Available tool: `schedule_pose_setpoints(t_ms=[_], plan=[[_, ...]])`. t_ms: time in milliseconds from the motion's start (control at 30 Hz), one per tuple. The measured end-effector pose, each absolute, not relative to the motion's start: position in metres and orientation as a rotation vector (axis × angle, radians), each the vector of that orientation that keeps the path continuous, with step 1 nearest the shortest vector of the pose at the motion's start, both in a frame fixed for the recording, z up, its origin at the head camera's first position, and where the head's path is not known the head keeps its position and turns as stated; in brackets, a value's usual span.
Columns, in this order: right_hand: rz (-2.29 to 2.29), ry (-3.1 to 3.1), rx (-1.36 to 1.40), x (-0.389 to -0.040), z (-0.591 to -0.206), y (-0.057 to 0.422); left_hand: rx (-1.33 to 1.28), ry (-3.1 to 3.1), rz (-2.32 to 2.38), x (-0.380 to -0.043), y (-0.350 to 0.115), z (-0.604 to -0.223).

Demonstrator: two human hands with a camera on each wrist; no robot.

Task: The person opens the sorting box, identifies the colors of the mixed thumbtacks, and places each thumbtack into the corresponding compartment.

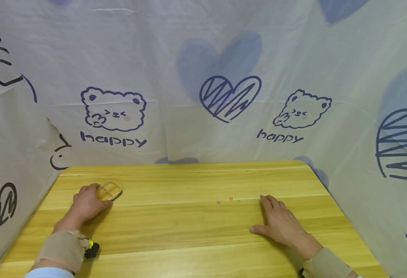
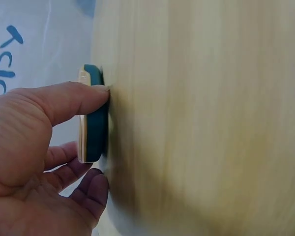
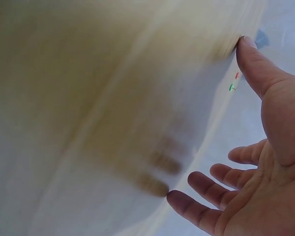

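At the left of the table, my left hand (image 1: 90, 204) holds a small flat case (image 1: 114, 188) between thumb and fingers. From above, the case shows a pale rim and a divider across it. The left wrist view shows its dark green side (image 2: 94, 130), with the thumb (image 2: 76, 101) against it and the fingers at the far edge. My right hand (image 1: 282, 222) rests at the table's right side, fingers spread and holding nothing. Left of its fingertips lie several tiny coloured rings: a purple ring (image 1: 218, 202), a red-orange ring (image 1: 231, 198) and a green ring (image 1: 238, 201) among them.
The wood-grain table (image 1: 175, 231) has rounded far corners. A pale cloth (image 1: 168, 77) printed with hearts and bears hangs behind it and along both sides. A black object with a yellow part (image 1: 92, 249) shows at the left wrist.
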State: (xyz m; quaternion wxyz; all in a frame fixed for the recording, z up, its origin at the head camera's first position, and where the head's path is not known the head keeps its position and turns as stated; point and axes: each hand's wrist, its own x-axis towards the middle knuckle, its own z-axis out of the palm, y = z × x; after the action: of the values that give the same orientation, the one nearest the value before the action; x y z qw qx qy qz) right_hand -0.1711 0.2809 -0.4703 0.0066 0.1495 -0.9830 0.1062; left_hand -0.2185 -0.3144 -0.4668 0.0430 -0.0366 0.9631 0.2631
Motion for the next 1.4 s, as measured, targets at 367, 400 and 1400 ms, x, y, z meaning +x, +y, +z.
schedule_pose_setpoints(t_ms=[367, 400, 1400], plan=[[0.371, -3.057, 0.466, -0.174, -0.462, 0.263, 0.153, 2.952, 0.812, -0.207, -0.255, -0.468], [0.382, -3.053, 0.471, -0.175, -0.461, 0.259, 0.168, 2.947, 0.823, -0.205, -0.247, -0.468], [0.875, -3.107, 0.913, -0.173, -0.462, 0.153, 0.600, 2.735, 1.042, -0.151, -0.085, -0.472]])
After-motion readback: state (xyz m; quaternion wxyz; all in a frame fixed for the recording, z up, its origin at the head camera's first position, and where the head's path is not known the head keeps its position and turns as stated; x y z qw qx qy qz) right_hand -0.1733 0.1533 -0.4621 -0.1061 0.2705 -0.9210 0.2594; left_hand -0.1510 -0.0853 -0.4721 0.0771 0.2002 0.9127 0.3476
